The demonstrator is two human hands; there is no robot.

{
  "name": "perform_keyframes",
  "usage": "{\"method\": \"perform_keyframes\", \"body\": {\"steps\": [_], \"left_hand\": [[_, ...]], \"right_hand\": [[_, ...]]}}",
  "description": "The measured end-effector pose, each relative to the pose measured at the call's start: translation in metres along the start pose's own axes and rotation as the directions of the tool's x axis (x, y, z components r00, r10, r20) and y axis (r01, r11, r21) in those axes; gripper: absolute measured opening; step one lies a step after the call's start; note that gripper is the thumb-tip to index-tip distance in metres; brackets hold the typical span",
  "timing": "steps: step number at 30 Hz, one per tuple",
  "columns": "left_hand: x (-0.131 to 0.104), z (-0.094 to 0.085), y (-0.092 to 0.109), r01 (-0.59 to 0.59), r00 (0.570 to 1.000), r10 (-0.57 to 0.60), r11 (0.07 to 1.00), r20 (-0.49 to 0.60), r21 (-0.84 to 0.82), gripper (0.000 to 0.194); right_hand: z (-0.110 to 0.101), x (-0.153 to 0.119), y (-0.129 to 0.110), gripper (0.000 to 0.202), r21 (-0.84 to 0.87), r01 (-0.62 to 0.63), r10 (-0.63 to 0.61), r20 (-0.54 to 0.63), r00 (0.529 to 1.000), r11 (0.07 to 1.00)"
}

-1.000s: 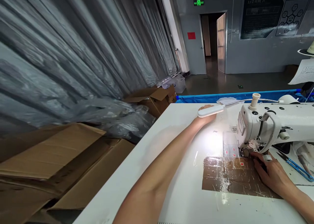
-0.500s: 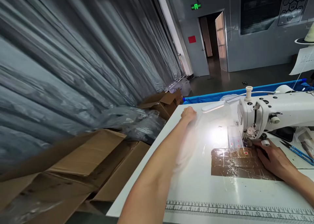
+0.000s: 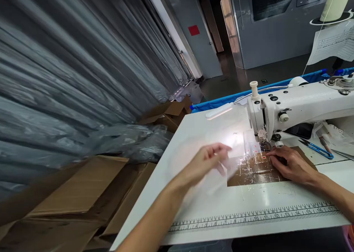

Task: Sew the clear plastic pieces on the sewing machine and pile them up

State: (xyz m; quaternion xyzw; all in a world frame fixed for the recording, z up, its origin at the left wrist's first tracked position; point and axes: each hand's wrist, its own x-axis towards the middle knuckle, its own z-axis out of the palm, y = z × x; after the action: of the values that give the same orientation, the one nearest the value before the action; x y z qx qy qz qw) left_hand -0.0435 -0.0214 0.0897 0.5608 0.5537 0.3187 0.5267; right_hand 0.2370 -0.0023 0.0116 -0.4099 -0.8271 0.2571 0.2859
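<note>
My right hand (image 3: 293,165) rests beside the needle of a white sewing machine (image 3: 306,104). Its thumb and index tip are close together at the edge of a clear plastic piece with red marks (image 3: 253,148), near the presser foot. Beneath lies a brown sheet (image 3: 246,174) with shiny clear tape over it. My left hand (image 3: 208,159), slightly blurred, hovers left of the brown sheet with fingers loosely bent and apart. Hazy see-through film (image 3: 182,158) spreads around and below it; no firm grip on the film shows.
Blue thread snips (image 3: 318,149) lie right of the needle. A printed ruler (image 3: 254,218) runs along the front of the white table (image 3: 166,193). Open cardboard boxes (image 3: 72,189) and plastic bags (image 3: 138,141) stand left of it. A lamp (image 3: 219,111) sits behind.
My left hand has come back from the table's far left edge toward the brown sheet, its closed fingers loosening. My right hand stays by the needle. The view has shifted right.
</note>
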Motion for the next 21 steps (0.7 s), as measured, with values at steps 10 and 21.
{"method": "perform_keyframes", "body": {"steps": [10,21], "left_hand": [[-0.023,0.039,-0.006,0.012,0.972,0.010,0.996,0.233,-0.093,0.042],[0.047,-0.090,0.012,-0.015,0.831,0.046,0.998,-0.555,0.061,0.012]], "right_hand": [[-0.006,-0.014,-0.016,0.061,0.472,-0.094,-0.071,0.319,0.945,0.876],[0.016,-0.014,-0.003,0.048,0.205,-0.004,-0.040,0.212,0.976,0.979]]}}
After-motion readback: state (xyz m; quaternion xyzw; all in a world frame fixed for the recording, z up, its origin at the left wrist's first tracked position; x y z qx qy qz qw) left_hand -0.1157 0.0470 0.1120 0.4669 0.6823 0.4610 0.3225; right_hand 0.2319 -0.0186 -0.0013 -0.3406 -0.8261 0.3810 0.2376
